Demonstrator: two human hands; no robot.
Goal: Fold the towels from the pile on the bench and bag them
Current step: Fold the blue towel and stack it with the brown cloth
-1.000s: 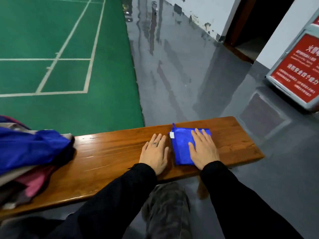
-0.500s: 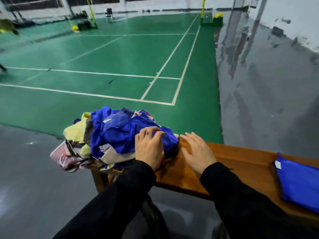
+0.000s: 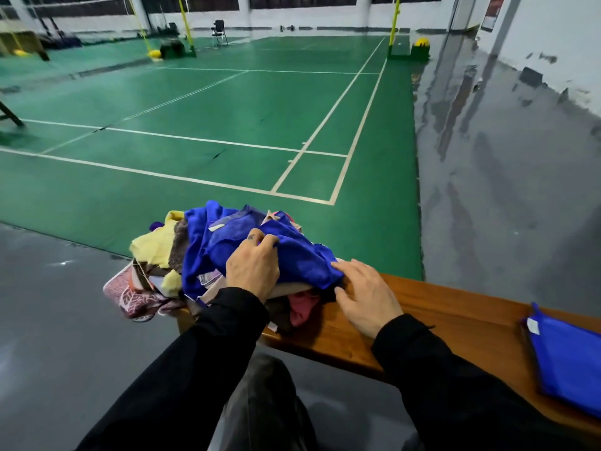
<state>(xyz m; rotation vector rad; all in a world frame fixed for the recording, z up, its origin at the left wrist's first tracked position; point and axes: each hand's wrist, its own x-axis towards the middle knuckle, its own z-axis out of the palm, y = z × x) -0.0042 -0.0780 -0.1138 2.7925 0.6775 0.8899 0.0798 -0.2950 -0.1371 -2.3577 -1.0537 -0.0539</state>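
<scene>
Since half a second earlier, the left hand (image 3: pixel 253 267) had curled tighter into the blue towel (image 3: pixel 286 255) atop the pile (image 3: pixel 169 265) at the bench's (image 3: pixel 455 314) left end. The right hand (image 3: pixel 366 296), fingers spread, touched its near-right edge. Folded blue towel (image 3: pixel 566 362) lay far right; next towel selected.

Pretty even indoor light, a bit dim. The wet-looking grey floor (image 3: pixel 507 177) throws streaky glare, wide-angle lens bends the court lines (image 3: pixel 325 125) at the edges, and far stuff looks soft.
</scene>
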